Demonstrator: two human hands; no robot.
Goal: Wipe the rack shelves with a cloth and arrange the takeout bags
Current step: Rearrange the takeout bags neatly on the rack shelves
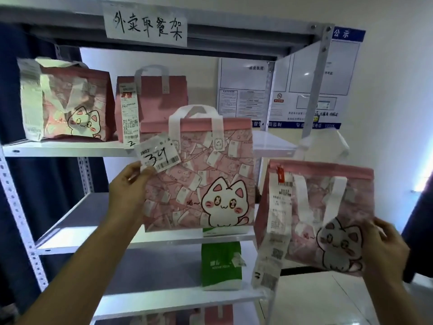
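My left hand [127, 184] grips the left side of a pink cat-print takeout bag [199, 179] with a receipt marked 34, holding it in front of the rack between the upper and middle shelves. My right hand [384, 249] holds the lower right corner of a second pink cat bag [314, 212] with a long receipt, out to the right of the rack. Two more pink bags sit on the upper shelf [70, 147]: a cat bag [70, 102] at the left and a plain pink bag [159, 99] beside it. No cloth is visible.
A green and white bag [221, 263] stands on a lower shelf [164, 299], under the middle shelf [77, 221]. More pink bags show at the bottom edge. A handwritten paper sign [145, 24] hangs on the top rail. A notice board [304, 85] covers the wall behind.
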